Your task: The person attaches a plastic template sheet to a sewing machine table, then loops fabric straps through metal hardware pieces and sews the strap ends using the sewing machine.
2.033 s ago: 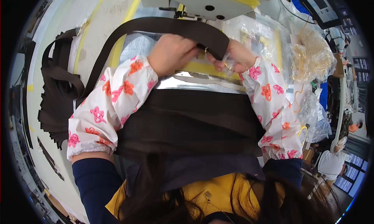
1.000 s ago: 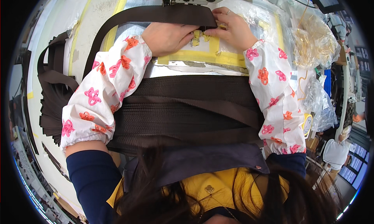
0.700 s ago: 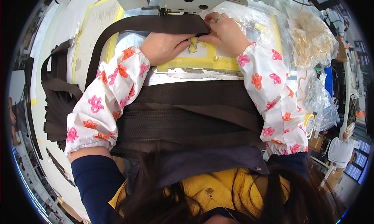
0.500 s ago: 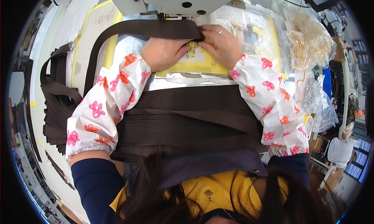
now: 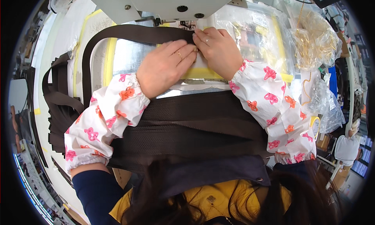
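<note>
A dark brown webbing strap [image 5: 133, 32] arches from the left to just in front of the sewing machine [image 5: 164, 8]. My left hand [image 5: 166, 66] lies along the strap's near edge, fingers stretched out and side by side, the tips close to my right hand. My right hand [image 5: 218, 51] is closed at the strap's right end, fingertips pressed against it; the thumb is mostly hidden. Beneath both hands is a work plate edged with yellow tape [image 5: 201, 73]. The strap's very end is covered by my fingers.
A broad pile of dark brown straps [image 5: 195, 125] lies between my forearms. More looped straps [image 5: 58, 94] hang at the left. Clear plastic bags [image 5: 314, 49] with gold-coloured contents sit at the right, by a tape roll [image 5: 315, 125]. The machine head overhangs the far side.
My left hand has turned from a pinch at the strap's edge to lying flat with fingers extended. The strap's end has shifted slightly left and nearer, and my right fingers have drawn together.
</note>
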Tool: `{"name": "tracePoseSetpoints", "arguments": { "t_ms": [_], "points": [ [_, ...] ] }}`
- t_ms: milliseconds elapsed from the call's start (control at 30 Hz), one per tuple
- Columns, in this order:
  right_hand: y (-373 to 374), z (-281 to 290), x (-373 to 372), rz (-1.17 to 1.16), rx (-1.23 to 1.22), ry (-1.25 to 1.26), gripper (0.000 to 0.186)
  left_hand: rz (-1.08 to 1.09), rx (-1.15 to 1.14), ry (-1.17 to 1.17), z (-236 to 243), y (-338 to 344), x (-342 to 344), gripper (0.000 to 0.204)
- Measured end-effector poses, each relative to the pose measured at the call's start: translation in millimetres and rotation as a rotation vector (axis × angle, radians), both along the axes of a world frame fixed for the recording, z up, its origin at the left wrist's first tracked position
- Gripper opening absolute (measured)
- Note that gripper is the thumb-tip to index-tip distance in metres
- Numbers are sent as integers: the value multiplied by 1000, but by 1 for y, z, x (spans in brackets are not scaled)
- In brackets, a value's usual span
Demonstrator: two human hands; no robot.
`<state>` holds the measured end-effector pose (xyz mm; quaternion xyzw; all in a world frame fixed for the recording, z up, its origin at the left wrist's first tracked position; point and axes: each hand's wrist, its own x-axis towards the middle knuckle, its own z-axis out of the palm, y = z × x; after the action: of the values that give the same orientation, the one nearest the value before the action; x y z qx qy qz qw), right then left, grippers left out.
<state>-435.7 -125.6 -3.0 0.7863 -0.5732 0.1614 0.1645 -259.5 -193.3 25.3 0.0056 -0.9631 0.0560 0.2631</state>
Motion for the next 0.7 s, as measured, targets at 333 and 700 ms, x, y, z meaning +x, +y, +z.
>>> {"name": "tracePoseSetpoints", "arguments": {
  "t_ms": [333,700],
  "points": [
    [1,-4,3,16,-26,-165,25,82,138,-121,-21,-38,5,30],
    [-3,-2,6,1,-75,-55,21,215,248,-86,-20,-34,6,31]
  ]
}}
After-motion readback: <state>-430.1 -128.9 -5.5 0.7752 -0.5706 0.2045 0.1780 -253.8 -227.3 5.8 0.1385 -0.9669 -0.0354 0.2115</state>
